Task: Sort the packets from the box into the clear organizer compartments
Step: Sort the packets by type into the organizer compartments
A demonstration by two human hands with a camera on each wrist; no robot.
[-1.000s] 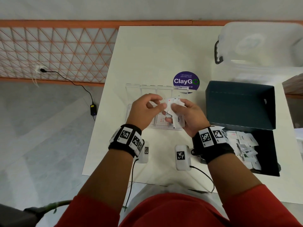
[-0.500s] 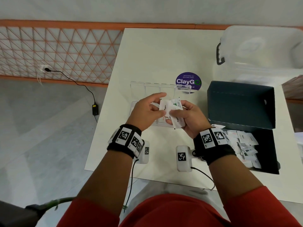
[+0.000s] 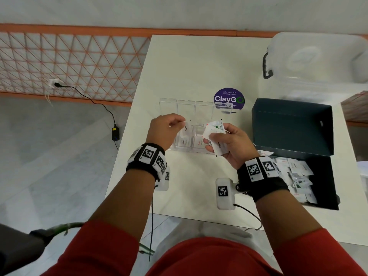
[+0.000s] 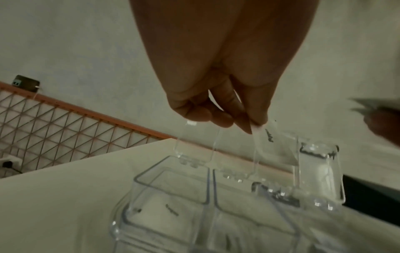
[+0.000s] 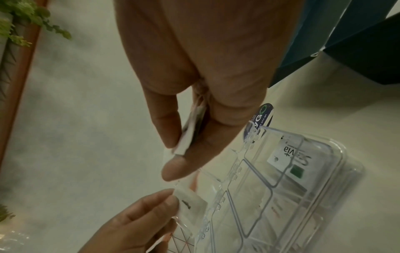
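Note:
A clear organizer (image 3: 186,108) with its lids raised stands mid-table. My left hand (image 3: 179,123) pinches one white pepper packet (image 3: 187,128) by its top edge, just above the organizer's left compartments (image 4: 171,184). The same packet (image 4: 264,135) hangs from my fingertips (image 4: 244,123) in the left wrist view. My right hand (image 3: 219,140) grips a small stack of packets (image 3: 214,129) between thumb and fingers, over the organizer's right side. A pepper packet (image 3: 183,141) and a red-lettered packet (image 3: 198,143) lie inside compartments. The dark box (image 3: 292,126) at right holds several loose packets (image 3: 298,176).
A purple round sticker (image 3: 229,97) lies behind the organizer. A large translucent lidded bin (image 3: 318,60) fills the far right corner. The table's left edge (image 3: 127,136) drops to the floor, where a charger cable (image 3: 95,102) runs to a wall socket.
My hands were together over the stack. Now the left hand has drawn one pepper packet off it and moved left above the organizer, while the right keeps the rest.

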